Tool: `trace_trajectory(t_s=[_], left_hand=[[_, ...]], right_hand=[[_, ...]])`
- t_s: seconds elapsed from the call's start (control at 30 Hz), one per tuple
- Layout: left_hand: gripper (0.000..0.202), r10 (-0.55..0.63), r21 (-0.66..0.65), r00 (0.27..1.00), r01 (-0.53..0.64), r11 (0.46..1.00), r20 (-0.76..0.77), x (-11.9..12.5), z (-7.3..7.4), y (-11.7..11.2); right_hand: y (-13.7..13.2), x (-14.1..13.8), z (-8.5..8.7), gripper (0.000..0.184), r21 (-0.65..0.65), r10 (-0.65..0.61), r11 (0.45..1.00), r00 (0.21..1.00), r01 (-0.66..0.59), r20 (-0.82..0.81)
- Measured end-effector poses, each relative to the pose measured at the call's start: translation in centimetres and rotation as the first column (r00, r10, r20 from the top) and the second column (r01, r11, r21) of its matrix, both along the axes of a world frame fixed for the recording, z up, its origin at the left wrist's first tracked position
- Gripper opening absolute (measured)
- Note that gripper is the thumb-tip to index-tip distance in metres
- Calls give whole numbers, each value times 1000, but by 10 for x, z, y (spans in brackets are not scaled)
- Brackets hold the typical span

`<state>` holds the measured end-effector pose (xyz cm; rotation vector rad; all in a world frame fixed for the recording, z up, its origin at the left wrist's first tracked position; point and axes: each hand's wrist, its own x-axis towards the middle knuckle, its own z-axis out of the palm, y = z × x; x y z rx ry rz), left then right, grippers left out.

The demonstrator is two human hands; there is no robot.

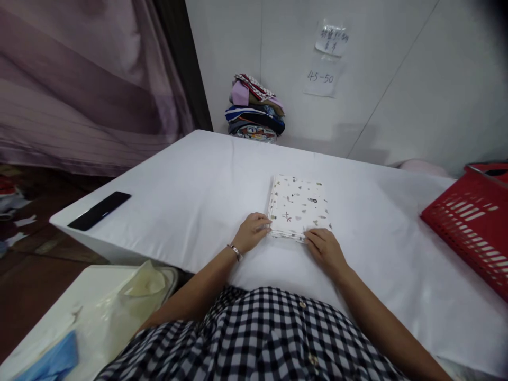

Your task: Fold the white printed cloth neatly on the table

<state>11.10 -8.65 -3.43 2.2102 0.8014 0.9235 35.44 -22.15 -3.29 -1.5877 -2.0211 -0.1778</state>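
Note:
A folded white cloth with small printed shapes [298,205] lies flat on the white-covered table [190,196], in front of me. My left hand [252,231] rests at its near left corner, fingers curled against the edge. My right hand [324,247] lies at its near right edge, fingers bent and pressing on the fold. A bracelet circles my left wrist.
A stack of folded coloured clothes [256,108] sits at the table's far edge by the wall. A red plastic basket [472,222] stands at the right. A black phone [99,210] lies at the left corner. A clear plastic bag [130,301] rests on a low surface at lower left.

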Motion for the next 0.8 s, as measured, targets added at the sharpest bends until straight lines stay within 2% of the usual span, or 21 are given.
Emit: trace_trajectory(t_s=[0.13,0.23,0.4,0.53,0.63,0.8], left_hand=[[21,-79,59,988,88,994,-134,-3,6,2],[25,-112,83,971,132,988,-211,1,16,5],[24,-156,88,947,187,978,-281,10,26,6],[16,-162,119,945,202,972,-284,11,28,8],[21,-151,164,943,206,965,-297,7,29,9],[21,-161,129,949,202,971,-270,-3,20,4]], right_hand=[[12,-8,9,25,-76,-10,997,996,17,87],[25,-19,16,24,-129,44,991,989,-25,140],[41,-41,23,24,-149,87,987,986,-65,143],[43,-51,20,24,-109,58,993,994,-47,95],[41,-52,15,23,-65,52,997,998,-50,36],[37,-51,5,24,-47,94,994,995,-95,-17]])
